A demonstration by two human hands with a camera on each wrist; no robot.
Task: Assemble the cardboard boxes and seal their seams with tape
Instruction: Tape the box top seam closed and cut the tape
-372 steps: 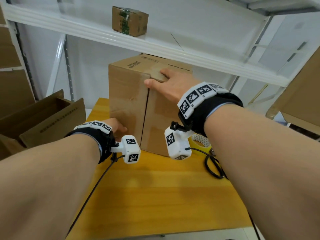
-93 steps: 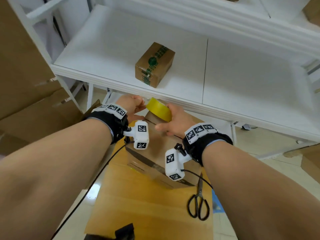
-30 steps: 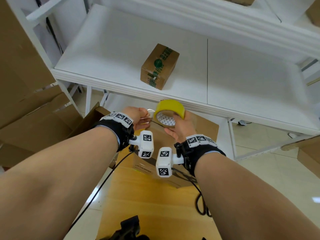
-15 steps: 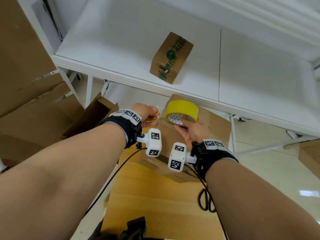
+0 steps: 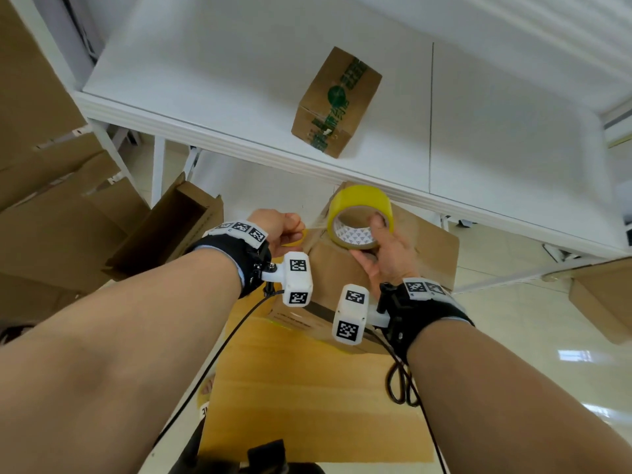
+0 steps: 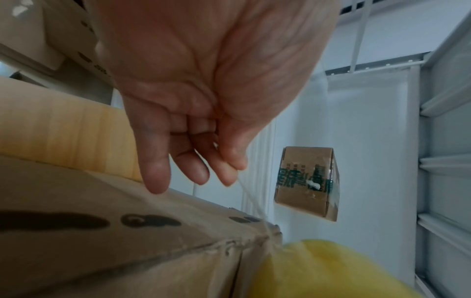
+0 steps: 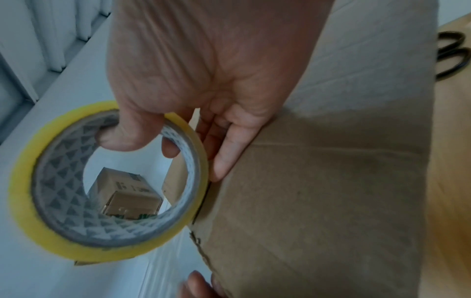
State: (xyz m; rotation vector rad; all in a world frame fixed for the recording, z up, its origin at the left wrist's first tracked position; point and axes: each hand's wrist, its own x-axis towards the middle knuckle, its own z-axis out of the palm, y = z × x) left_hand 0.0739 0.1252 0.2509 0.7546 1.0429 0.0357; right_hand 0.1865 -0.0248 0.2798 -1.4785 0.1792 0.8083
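Pinched between left hand (image 5: 285, 227) thumb and finger, the tape end (image 5: 313, 227) runs taut rightward to the roll (image 5: 359, 208), which the right hand (image 5: 386, 254) holds with the thumb through the core, both above the box (image 5: 342, 268) on the table (image 5: 307, 388). A shelf (image 5: 239, 138) edge hangs close behind, so the room to pull lies leftward and toward the person.

Left wrist: fingers (image 6: 229, 169) nip the strip, which slants down to the box corner (image 6: 267, 233).

Right wrist: thumb (image 7: 125, 139) hooks the roll (image 7: 51, 231) just beyond the box's far edge; its seam (image 7: 331, 148) seemingly awaits taping. Scissors (image 7: 453, 58) lie apart.
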